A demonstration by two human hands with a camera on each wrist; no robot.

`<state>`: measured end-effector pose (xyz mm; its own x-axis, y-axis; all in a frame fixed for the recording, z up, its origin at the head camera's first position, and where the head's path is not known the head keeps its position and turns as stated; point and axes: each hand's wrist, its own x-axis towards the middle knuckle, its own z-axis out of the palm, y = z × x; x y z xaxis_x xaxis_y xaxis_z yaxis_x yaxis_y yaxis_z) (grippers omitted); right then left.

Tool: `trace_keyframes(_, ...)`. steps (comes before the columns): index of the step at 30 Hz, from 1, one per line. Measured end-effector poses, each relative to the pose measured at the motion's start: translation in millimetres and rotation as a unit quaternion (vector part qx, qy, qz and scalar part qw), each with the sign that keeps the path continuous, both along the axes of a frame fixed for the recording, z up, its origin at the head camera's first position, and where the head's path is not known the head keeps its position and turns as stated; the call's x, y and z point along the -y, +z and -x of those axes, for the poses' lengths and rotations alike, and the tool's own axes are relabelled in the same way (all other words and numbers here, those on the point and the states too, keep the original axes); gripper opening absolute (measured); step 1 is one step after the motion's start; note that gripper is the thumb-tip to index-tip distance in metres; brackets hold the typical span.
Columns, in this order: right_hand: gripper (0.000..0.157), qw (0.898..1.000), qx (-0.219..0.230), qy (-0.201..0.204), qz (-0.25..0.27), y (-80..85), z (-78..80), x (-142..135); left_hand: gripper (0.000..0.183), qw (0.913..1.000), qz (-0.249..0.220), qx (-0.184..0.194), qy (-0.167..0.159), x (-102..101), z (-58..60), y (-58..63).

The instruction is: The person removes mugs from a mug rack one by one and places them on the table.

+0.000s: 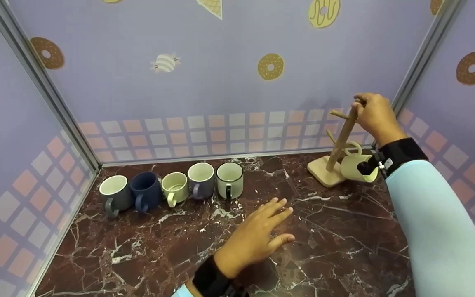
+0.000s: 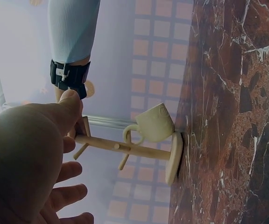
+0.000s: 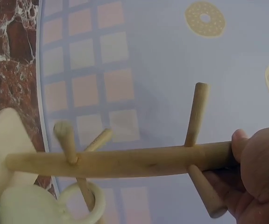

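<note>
At the back right stands a wooden mug tree (image 1: 343, 134) with a square base. My right hand (image 1: 375, 113) grips the top of its post, thumb and fingers round the wood (image 3: 214, 156). A cream mug (image 2: 155, 123) hangs by its handle from a lower peg, tilted, close to the base. The other pegs in the right wrist view, such as the upper peg (image 3: 197, 114), carry nothing. Over the middle of the table my left hand (image 1: 256, 235) is held with fingers spread and nothing in it, palm partly facing the mug tree in the left wrist view.
A row of mugs stands at the back left: grey (image 1: 116, 193), dark blue (image 1: 145, 192), pale yellow-green (image 1: 175, 187), purple-grey (image 1: 201, 181) and a white one with a black rim (image 1: 230, 181). The marbled table (image 1: 159, 255) meets patterned walls at the back and both sides.
</note>
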<state>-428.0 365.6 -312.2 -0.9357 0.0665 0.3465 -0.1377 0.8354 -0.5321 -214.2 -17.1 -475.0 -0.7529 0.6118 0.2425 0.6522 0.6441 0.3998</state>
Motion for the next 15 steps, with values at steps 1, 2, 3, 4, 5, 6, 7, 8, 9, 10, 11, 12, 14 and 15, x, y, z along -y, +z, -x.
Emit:
trace_keyframes(1, 0.043, 1.000, -0.004, -0.002, -0.004, 0.0, -0.3, -1, 0.072, 1.0000, 0.001, -0.001, 0.000, 0, 0.1, -0.2)
trace_keyframes(2, 0.043, 1.000, -0.007, -0.004, -0.008, 0.0, -0.6, -1, 0.072, 1.0000, 0.002, -0.001, 0.001, 0, 0.2, -0.5)
trace_keyframes(3, 0.043, 1.000, -0.011, -0.006, -0.013, -0.1, -1.1, -1, 0.072, 1.0000, 0.002, -0.002, 0.000, 0, 0.3, -0.6)
trace_keyframes(4, 0.043, 1.000, -0.014, -0.008, -0.018, 0.0, -1.7, -1, 0.072, 1.0000, 0.003, -0.002, 0.000, -1, 0.4, -0.7)
trace_keyframes(5, 0.041, 1.000, -0.018, -0.010, -0.022, -0.1, -2.3, 0, 0.072, 1.0000, 0.003, -0.002, 0.000, -1, 0.5, -0.5)
trace_keyframes(6, 0.038, 0.999, -0.026, -0.013, -0.027, -0.2, -2.8, 1, 0.072, 1.0000, 0.002, -0.002, 0.000, -1, 0.9, -0.1)
trace_keyframes(7, 0.036, 0.999, -0.035, -0.016, -0.032, -0.8, -3.5, 3, 0.073, 1.0000, 0.002, 0.000, 0.001, -1, 1.1, 0.0)
trace_keyframes(8, 0.033, 0.998, -0.045, -0.019, -0.037, -1.2, -3.9, 5, 0.073, 1.0000, 0.001, 0.001, 0.003, -1, 1.1, 0.3)
trace_keyframes(9, 0.032, 0.997, -0.054, -0.022, -0.043, -1.6, -4.6, 7, 0.073, 1.0000, -0.002, 0.003, 0.003, -1, 1.3, 0.4)
trace_keyframes(10, 0.031, 0.997, -0.060, -0.026, -0.050, -1.9, -5.2, 8, 0.073, 1.0000, -0.003, 0.005, 0.004, -1, 1.5, 0.6)
trace_keyframes(11, 0.031, 0.996, -0.063, -0.030, -0.054, -2.1, -5.6, 10, 0.073, 1.0000, -0.005, 0.006, 0.005, -1, 1.5, 0.8)
trace_keyframes(12, 0.032, 0.996, -0.065, -0.036, -0.059, -2.4, -5.6, 11, 0.073, 0.9999, -0.005, 0.007, 0.006, 0, 1.6, 0.8)
trace_keyframes(14, 0.035, 0.995, -0.059, -0.047, -0.064, -2.4, -5.7, 13, 0.073, 1.0000, -0.004, 0.005, 0.005, 0, 1.3, 0.8)
trace_keyframes(15, 0.036, 0.995, -0.054, -0.053, -0.066, -2.3, -5.8, 15, 0.073, 1.0000, -0.004, 0.003, 0.004, 0, 1.2, 0.7)
